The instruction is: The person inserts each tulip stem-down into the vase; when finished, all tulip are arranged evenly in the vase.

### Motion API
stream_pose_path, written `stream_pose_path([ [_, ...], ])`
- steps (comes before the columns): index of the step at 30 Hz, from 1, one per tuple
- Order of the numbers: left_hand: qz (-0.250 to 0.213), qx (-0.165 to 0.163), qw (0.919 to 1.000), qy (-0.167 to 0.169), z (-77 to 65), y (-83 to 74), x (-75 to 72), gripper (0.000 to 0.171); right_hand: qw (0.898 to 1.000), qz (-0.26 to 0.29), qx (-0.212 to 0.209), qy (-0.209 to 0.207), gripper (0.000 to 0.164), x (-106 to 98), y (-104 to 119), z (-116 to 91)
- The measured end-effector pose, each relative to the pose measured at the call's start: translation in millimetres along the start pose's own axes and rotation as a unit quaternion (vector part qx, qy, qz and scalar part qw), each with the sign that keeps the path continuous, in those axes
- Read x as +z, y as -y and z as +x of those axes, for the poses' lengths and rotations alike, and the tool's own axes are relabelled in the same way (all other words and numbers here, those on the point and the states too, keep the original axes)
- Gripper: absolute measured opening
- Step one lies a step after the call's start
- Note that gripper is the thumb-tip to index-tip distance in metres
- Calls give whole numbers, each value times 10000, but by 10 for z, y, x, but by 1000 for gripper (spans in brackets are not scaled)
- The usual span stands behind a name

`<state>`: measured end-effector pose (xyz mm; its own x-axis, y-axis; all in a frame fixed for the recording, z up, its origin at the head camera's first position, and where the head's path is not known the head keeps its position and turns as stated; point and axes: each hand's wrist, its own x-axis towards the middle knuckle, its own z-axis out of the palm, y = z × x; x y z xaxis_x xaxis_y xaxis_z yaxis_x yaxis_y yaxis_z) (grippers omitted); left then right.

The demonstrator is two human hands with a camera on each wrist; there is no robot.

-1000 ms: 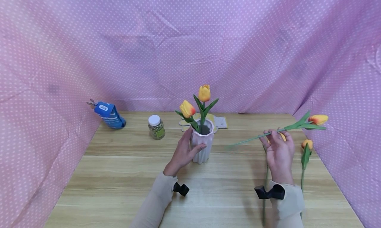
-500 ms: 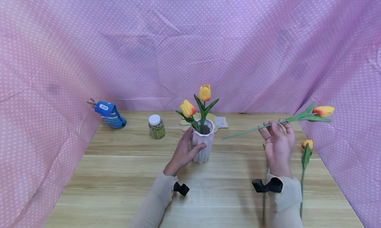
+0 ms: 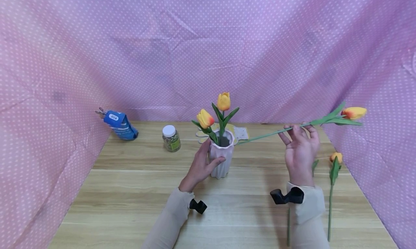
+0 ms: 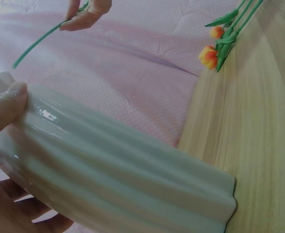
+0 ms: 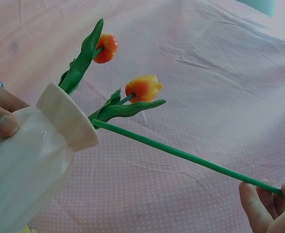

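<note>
My left hand grips the upper part of a white fluted vase, thumb across its front and fingers round the far side. Two yellow-orange tulips with green leaves stand in the vase. To the right, my right hand pinches the green stem of another tulip, raised above the table. That tulip lies nearly level, its bloom to the right and its stem end close to the vase's rim. In the right wrist view the stem runs from my fingertips to beside the vase mouth.
Two more tulips lie on the wooden table at the right; one bloom shows, the other is hidden behind my right hand. A white-capped jar, a blue pouch and a patterned glove sit toward the back. Pink dotted cloth surrounds the table.
My right hand has risen and moved left and away, bringing the stem end nearer the vase's rim. The left hand and vase have stayed in place.
</note>
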<state>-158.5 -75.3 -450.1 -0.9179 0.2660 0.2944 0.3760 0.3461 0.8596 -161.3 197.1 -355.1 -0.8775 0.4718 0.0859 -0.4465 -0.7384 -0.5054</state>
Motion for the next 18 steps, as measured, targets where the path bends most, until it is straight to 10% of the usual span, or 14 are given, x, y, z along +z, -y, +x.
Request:
stream_pose_path([
  [18,20,-63,10000,4,3,-21,-3,83,9975,-470,-479,220,26,221,-192,-60],
])
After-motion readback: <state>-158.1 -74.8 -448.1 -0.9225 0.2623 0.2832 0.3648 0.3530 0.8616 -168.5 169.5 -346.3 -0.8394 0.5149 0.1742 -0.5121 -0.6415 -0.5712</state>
